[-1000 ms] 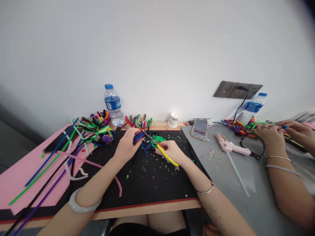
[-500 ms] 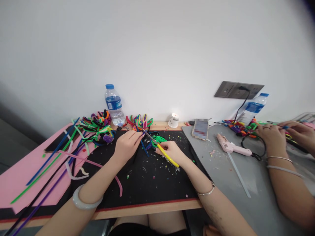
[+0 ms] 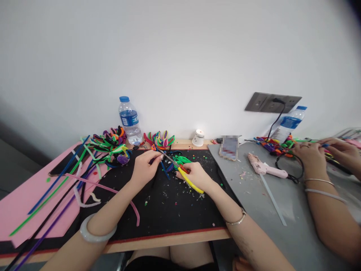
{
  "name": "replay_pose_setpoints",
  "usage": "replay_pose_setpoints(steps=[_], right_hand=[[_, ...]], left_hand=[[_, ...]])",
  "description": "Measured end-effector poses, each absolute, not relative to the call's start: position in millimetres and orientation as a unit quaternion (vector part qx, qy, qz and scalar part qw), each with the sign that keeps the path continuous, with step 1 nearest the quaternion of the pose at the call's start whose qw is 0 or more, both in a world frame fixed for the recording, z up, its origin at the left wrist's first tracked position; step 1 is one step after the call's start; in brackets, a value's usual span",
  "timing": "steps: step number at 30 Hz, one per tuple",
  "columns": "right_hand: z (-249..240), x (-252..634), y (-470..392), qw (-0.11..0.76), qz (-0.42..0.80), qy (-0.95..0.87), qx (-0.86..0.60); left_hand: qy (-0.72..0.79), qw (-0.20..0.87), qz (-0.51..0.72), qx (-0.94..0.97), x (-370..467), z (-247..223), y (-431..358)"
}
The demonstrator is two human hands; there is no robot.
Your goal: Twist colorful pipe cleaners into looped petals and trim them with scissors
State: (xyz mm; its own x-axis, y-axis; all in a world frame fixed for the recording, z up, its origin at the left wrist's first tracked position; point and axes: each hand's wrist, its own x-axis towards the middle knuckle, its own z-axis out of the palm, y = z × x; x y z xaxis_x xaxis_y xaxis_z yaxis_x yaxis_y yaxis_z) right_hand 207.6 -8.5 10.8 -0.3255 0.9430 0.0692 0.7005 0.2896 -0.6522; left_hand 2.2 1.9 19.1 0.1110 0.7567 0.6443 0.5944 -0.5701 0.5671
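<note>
My right hand (image 3: 194,176) grips a pair of yellow-handled scissors (image 3: 192,182), whose metal blades slant up and left. My left hand (image 3: 146,165) is closed in a pinch right by the blade tips; what its fingertips hold is too small to make out. Just behind the tips lies a colourful bunch of looped pipe cleaners (image 3: 160,140). Green pipe cleaner loops (image 3: 180,160) rest on the black mat (image 3: 158,210), partly behind my right hand. A blue pipe cleaner piece (image 3: 165,171) lies between my hands.
At left, long pipe cleaners (image 3: 46,182) cross pink sheets (image 3: 17,214) and a phone (image 3: 63,162). A bottle (image 3: 129,122) and paper cup (image 3: 198,138) stand by the wall. At right are a glue gun (image 3: 266,168) and another person's hands (image 3: 311,156).
My left fingers have shifted slightly left and changed their pinch, with the thumb now showing. The scissor blades have moved a little left and look further out from the fingers.
</note>
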Motion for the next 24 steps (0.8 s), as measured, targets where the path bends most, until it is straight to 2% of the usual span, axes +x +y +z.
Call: replay_pose_setpoints(steps=[7, 17, 24], right_hand=[[10.4, 209.6, -8.0, 0.216, 0.218, -0.790, -0.531], [14.5, 213.1, -5.7, 0.225, 0.142, -0.832, -0.487], [21.9, 213.2, -7.2, 0.242, 0.115, -0.855, -0.444]], left_hand=[[0.419, 0.407, 0.508, 0.633, -4.0, 13.4, 10.8], [0.317, 0.652, 0.508, 0.464, -4.9, 12.2, 7.1], [0.216, 0.755, 0.494, 0.374, -1.8, 10.0, 2.2]])
